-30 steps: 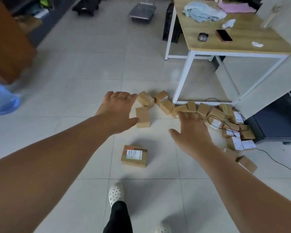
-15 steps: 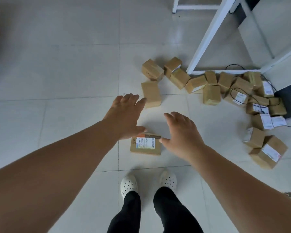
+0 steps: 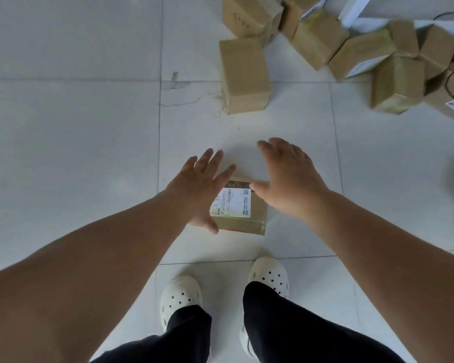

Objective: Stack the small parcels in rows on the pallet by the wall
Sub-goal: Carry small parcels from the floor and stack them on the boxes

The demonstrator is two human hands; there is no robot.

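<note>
A flat brown parcel with a white shipping label (image 3: 243,209) lies on the tiled floor just ahead of my feet. My left hand (image 3: 197,187) hovers over its left edge with fingers spread straight. My right hand (image 3: 288,179) is over its right side, fingers extended, the thumb above the parcel's top corner. Neither hand grips it. Whether they touch the parcel I cannot tell. No pallet is in view.
A single upright parcel (image 3: 244,76) stands ahead on the floor. Several more brown parcels (image 3: 359,48) lie jumbled at the top right, by a white table leg (image 3: 351,11) and a black cable (image 3: 450,82). My white clogs (image 3: 181,297) stand on the tiles below.
I have bent lower and my view has tilted down. Both hands have dropped from in front of the far parcels to either side of the labelled parcel.
</note>
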